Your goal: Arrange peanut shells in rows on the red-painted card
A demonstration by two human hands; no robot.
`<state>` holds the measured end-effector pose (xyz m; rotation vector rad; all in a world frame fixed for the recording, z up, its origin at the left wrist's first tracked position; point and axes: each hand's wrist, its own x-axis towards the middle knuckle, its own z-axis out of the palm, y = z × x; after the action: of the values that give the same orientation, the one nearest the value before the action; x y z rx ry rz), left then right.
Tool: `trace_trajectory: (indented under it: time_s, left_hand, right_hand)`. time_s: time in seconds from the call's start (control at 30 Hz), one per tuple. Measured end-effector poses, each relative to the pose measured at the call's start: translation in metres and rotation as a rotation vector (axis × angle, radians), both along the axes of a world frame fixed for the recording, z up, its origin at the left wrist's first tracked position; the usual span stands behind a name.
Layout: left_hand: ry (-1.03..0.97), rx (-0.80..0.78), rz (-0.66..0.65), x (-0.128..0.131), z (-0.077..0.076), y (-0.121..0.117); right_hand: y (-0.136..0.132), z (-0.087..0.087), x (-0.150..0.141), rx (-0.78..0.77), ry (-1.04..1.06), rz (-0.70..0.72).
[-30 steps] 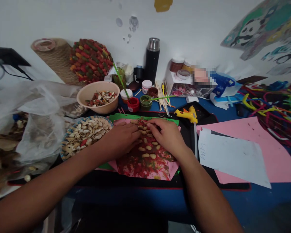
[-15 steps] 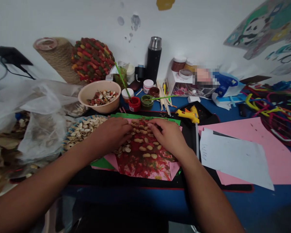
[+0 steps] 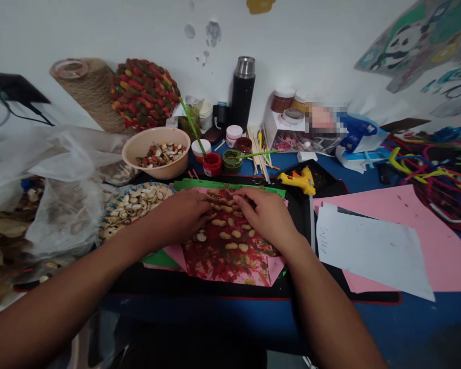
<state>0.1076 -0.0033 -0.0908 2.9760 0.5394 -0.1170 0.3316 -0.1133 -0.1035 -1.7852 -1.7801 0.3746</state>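
Observation:
A pink sheet smeared with red paint (image 3: 223, 261) lies in front of me with several pale nut shells (image 3: 230, 236) stuck on it. My left hand (image 3: 180, 215) rests on the sheet's left edge, fingers curled over a small heap of shells; what they grip is hidden. My right hand (image 3: 267, 215) lies on the sheet's upper right, fingertips pressed together on a shell near the top. A blue-rimmed plate of shells (image 3: 111, 218) sits just left of my left hand.
A beige bowl of painted shells (image 3: 155, 148), red and green paint pots with brushes (image 3: 221, 163), a black flask (image 3: 242, 92) and jars stand behind. A yellow glue gun (image 3: 297, 180) lies right of the sheet. Pink and white papers (image 3: 369, 241) spread right; plastic bags (image 3: 42, 189) sit left.
My left hand has drawn back left off the middle of the sheet, uncovering a small heap of shells. My right hand has stayed in place.

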Motion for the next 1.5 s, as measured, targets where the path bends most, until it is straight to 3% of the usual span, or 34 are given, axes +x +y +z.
trace_trajectory:
  time_s: [0.4,0.67,0.9,1.13,1.37,1.5]
  left_hand:
    - [0.04,0.106,0.085,0.002,0.006,0.002]
    - [-0.006,0.025,0.083,0.004,0.003,0.003]
    - [0.053,-0.176,0.061,0.003,0.005,0.005]
    - [0.026,-0.003,0.107,0.005,0.002,0.002]
    - [-0.071,0.047,0.179,-0.019,0.019,0.027]
    - [-0.047,0.076,0.104,-0.025,0.02,0.029]
  right_hand:
    - [-0.001,0.0,0.0,0.007,0.009,0.007]
    - [-0.001,0.0,-0.001,0.056,0.07,-0.028]
    - [-0.001,0.0,0.0,0.054,0.063,-0.014]
    - [-0.001,-0.002,0.001,0.036,0.067,-0.012]
    - [-0.002,0.0,-0.001,0.057,0.068,-0.019]
    - [-0.002,0.001,-0.001,0.074,0.077,-0.026]
